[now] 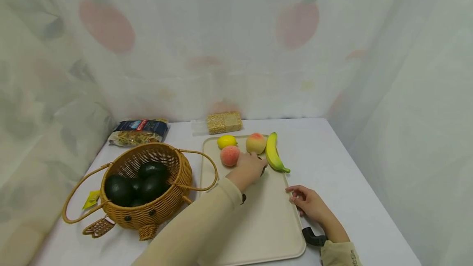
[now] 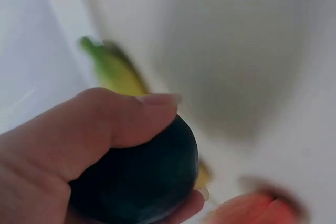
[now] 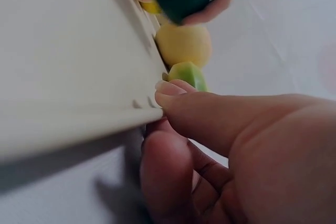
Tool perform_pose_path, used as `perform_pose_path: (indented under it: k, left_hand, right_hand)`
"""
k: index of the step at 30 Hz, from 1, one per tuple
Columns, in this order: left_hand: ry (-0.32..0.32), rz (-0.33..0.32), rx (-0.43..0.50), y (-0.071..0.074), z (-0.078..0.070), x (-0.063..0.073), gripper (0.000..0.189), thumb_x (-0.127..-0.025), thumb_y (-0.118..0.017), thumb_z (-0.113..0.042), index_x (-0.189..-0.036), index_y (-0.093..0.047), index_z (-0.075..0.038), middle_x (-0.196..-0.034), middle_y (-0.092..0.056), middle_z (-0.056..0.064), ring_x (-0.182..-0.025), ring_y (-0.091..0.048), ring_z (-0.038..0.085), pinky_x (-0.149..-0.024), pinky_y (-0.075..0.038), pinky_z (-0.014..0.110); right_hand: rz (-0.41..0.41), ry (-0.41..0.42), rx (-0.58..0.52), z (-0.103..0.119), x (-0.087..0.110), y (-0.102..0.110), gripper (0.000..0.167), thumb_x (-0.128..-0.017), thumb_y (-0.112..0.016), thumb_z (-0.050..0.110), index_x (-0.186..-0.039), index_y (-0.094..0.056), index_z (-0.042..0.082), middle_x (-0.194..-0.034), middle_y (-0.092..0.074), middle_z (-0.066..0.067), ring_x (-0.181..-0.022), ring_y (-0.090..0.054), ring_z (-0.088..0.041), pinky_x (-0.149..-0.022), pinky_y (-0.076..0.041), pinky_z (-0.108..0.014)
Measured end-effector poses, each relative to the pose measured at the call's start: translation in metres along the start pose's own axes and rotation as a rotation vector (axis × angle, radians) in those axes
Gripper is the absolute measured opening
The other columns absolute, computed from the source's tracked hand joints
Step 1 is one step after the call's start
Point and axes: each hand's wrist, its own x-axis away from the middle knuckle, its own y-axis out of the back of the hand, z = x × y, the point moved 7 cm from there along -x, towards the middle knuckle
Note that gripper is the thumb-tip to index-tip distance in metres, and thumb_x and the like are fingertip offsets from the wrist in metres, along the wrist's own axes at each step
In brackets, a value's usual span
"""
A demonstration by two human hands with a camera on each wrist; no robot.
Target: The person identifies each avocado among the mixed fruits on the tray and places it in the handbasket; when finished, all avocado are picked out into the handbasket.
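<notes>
My left hand (image 1: 249, 169) grips a dark green avocado (image 2: 142, 177) above the far part of a beige tray (image 1: 266, 225); in the head view the hand hides most of it. Around that hand on the tray lie a pinkish peach (image 1: 230, 156), a yellow-red peach (image 1: 256, 143), a lemon (image 1: 226, 141) and a banana (image 1: 272, 154) along the right edge. My right hand (image 1: 310, 203) pinches the tray's right rim, thumb on top and fingers beneath, as the right wrist view shows.
Left of the tray stands a wicker basket (image 1: 176, 192) with two loop handles, holding several avocados (image 1: 119, 190). A pasta bag (image 1: 139, 131) lies behind it, and a packet of yellow grains (image 1: 224, 122) lies beyond the tray. Fabric curtains (image 1: 221, 52) enclose the white table (image 1: 354, 200).
</notes>
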Motion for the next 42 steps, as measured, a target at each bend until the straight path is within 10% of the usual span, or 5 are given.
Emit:
perform_pose_path:
  k: [7,20,27,42]
  left_hand:
    - [0.024,-0.086,0.07,0.043,0.012,0.041,0.064,-0.09,-0.084,-0.034,-0.145,-0.053,-0.039,-0.129,-0.059,0.013,-0.102,-0.062,0.029,-0.085,-0.053,0.041]
    - [0.153,-0.373,0.192,0.086,0.099,0.154,0.069,-0.089,-0.085,-0.035,-0.149,-0.053,-0.026,-0.123,-0.063,0.022,-0.106,-0.066,0.039,-0.091,-0.052,0.053]
    - [0.233,-0.386,0.236,0.076,0.151,0.199,0.071,-0.084,-0.088,-0.027,-0.148,-0.056,-0.025,-0.124,-0.059,0.027,-0.101,-0.063,0.042,-0.086,-0.05,0.056]
    - [0.321,-0.262,0.285,-0.005,0.243,0.25,0.075,-0.085,-0.089,-0.03,-0.147,-0.051,-0.014,-0.114,-0.057,0.038,-0.078,-0.063,0.044,-0.069,-0.051,0.062]
  right_hand:
    - [-0.002,-0.005,-0.018,0.0,0.001,0.001,0.029,-0.1,-0.069,0.003,-0.129,-0.066,-0.003,-0.096,-0.056,-0.009,-0.059,-0.051,-0.013,-0.051,-0.047,-0.025]
    - [0.017,-0.011,-0.026,-0.001,0.001,-0.003,0.031,-0.1,-0.071,0.005,-0.129,-0.066,-0.003,-0.095,-0.055,-0.008,-0.058,-0.051,-0.014,-0.051,-0.047,-0.025]
    - [0.028,0.013,-0.027,-0.002,-0.002,-0.003,0.03,-0.1,-0.069,0.003,-0.13,-0.065,-0.004,-0.096,-0.054,-0.008,-0.057,-0.051,-0.011,-0.05,-0.047,-0.025]
    - [0.029,0.016,-0.032,0.0,-0.002,-0.002,0.031,-0.1,-0.07,0.004,-0.129,-0.066,-0.003,-0.095,-0.054,-0.009,-0.057,-0.05,-0.012,-0.05,-0.047,-0.025]
